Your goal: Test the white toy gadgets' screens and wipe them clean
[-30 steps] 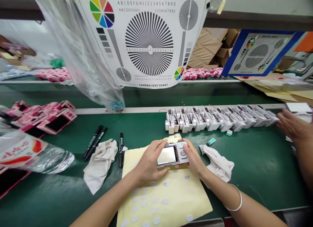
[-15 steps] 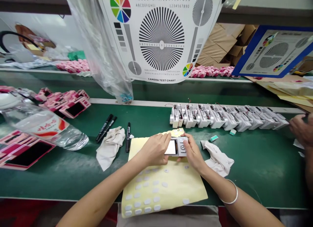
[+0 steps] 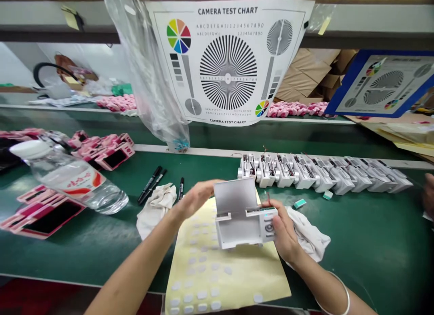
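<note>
The silver compact camera (image 3: 237,231) has come up off the sheet and turned, and now a flat silver cover (image 3: 234,195) stands up from it, so the camera looks open. The right hand (image 3: 285,229) has a firm grip on the end with the round buttons, its fingers wrapped around that end. The left hand (image 3: 195,199) is open, with no grip on anything. Its fingertips (image 3: 217,183) are just beside the cover, and I cannot tell if they touch it. The camera's long side runs from left to right, above the yellow sheet (image 3: 233,272) of white pads (image 3: 188,298), and the right hand is nearer to it. A white cloth (image 3: 310,238) lies just past the right hand, and another white cloth (image 3: 156,211) lies past the left. A row of open camera bodies (image 3: 322,177) sits farther off on the green bench (image 3: 349,247).
</note>
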Demonstrator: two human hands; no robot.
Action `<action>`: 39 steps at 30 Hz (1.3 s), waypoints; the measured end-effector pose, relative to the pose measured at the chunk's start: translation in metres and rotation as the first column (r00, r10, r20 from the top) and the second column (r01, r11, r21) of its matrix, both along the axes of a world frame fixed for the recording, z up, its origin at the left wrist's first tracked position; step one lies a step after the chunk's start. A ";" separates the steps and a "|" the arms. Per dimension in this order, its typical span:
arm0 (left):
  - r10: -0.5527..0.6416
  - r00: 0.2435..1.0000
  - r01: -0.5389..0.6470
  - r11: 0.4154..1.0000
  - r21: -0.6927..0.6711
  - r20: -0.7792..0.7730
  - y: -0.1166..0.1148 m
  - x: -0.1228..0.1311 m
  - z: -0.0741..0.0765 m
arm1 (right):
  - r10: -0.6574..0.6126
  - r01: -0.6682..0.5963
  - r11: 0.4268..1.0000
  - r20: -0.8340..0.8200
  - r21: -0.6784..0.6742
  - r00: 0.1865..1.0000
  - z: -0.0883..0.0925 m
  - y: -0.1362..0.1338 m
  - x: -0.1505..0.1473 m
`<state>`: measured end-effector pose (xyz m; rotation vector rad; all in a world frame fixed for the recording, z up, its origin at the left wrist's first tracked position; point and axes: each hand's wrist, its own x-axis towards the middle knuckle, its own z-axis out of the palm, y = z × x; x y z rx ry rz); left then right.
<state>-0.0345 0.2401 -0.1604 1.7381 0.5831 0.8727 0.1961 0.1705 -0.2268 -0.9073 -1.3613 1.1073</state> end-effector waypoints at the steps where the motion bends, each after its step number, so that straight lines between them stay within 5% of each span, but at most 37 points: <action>1: -0.004 1.000 0.005 0.994 0.112 -0.003 -0.010 0.000 -0.006 | -0.064 0.061 0.993 0.030 0.103 0.998 -0.002 -0.002 0.002; 3: 0.046 0.992 -0.005 0.943 0.333 -0.115 -0.028 0.002 -0.013 | -0.120 0.108 0.964 0.037 0.242 0.992 -0.004 -0.005 0.003; 7: 0.210 0.966 -0.049 0.725 0.687 -0.152 -0.044 0.008 -0.019 | -0.097 0.098 0.949 -0.019 0.301 0.995 -0.004 -0.012 0.000; 15: 0.405 0.912 -0.121 0.407 0.905 -0.060 -0.045 0.007 -0.033 | -0.132 0.112 0.919 0.026 0.378 0.991 -0.004 -0.019 0.002; 20: 0.434 0.901 -0.125 0.317 0.940 -0.027 -0.047 0.004 -0.033 | -0.107 0.085 0.924 0.038 0.374 0.994 -0.003 -0.021 0.001; 26: 0.481 0.876 -0.138 0.296 0.945 -0.023 -0.051 0.004 -0.027 | -0.109 0.099 0.961 0.025 0.257 0.994 0.001 -0.017 -0.002; 34: 0.481 0.876 -0.199 0.387 0.900 -0.013 -0.054 0.004 -0.026 | -0.130 0.132 0.990 -0.050 0.044 0.990 0.003 -0.021 -0.008; 39: 0.483 0.874 -0.191 0.437 0.879 -0.050 -0.053 0.003 -0.025 | -0.072 0.075 0.997 -0.081 0.029 0.994 0.011 -0.024 -0.011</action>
